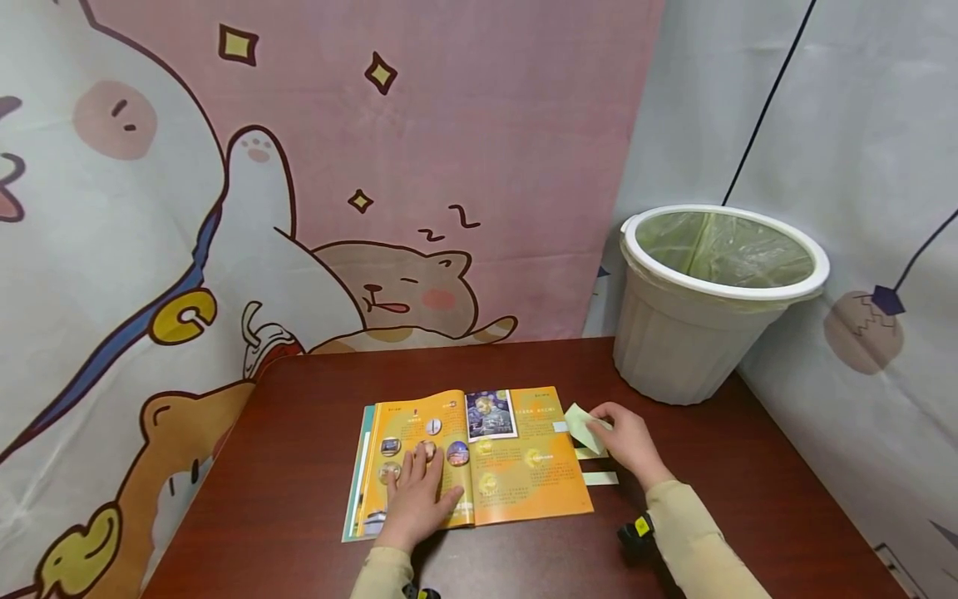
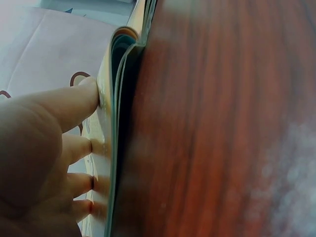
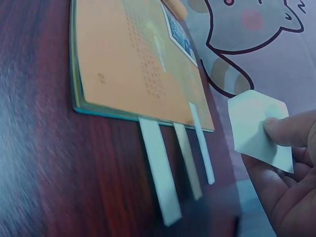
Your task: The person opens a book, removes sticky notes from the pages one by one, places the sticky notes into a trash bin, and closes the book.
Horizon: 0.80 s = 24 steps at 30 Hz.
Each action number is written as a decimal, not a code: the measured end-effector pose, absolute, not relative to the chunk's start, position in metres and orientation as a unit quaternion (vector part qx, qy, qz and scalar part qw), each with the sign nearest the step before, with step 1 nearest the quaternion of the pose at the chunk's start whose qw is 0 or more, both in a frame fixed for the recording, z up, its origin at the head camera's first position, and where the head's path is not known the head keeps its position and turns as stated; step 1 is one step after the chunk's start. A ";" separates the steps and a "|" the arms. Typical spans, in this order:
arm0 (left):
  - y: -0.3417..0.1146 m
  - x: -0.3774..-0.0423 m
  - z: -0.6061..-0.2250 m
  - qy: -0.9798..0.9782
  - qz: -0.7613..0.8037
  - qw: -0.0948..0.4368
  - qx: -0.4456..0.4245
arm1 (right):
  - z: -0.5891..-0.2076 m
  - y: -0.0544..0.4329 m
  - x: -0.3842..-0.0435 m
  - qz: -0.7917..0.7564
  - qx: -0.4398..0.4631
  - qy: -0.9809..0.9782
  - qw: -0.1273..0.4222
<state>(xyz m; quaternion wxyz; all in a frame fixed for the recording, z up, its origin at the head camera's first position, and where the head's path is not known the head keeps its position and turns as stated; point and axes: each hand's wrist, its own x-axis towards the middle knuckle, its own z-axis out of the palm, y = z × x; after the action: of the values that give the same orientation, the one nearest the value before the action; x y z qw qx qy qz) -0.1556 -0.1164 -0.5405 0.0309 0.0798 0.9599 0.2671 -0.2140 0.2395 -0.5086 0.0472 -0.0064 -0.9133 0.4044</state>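
An open book point(image 1: 524, 491) with orange pages lies on the dark red-brown table. My left hand point(image 1: 417, 502) rests spread on its left page; in the left wrist view the thumb and fingertips point(image 2: 88, 94) press the paper. Beside the right page, my right hand point(image 1: 630, 439) pinches a pale green slip of paper point(image 1: 584, 428) between thumb and fingers. The right wrist view shows that slip point(image 3: 254, 126) as a bent, roughly square piece. Several narrow pale paper strips point(image 3: 162, 173) stick out from the book's right edge.
A pale grey waste bin point(image 1: 674, 349) with a white rim and a clear yellowish liner stands at the table's back right corner. Behind the table point(image 1: 299, 466) hangs a cartoon-printed cloth point(image 1: 479, 125). Dark wrist devices sit at both sleeves.
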 end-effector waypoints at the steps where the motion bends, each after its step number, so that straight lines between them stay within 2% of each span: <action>1: -0.116 -0.156 -0.541 0.960 0.267 0.031 0.080 | -0.506 0.241 -0.214 0.402 -0.002 -0.914 0.049; 10: -0.117 -0.157 -0.542 0.960 0.266 0.028 0.081 | -0.463 0.266 -0.217 0.359 0.046 -0.926 0.108; 24: -0.116 -0.155 -0.538 0.960 0.266 0.031 0.081 | -0.325 0.309 -0.220 0.268 0.098 -0.923 0.259</action>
<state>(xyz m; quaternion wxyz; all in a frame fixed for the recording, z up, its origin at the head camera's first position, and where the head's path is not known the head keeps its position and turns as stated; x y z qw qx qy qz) -0.1552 -0.1162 -0.5379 0.0308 0.0812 0.9599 0.2664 -0.2198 0.3094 -0.3253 0.2594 0.0983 -0.9227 0.2676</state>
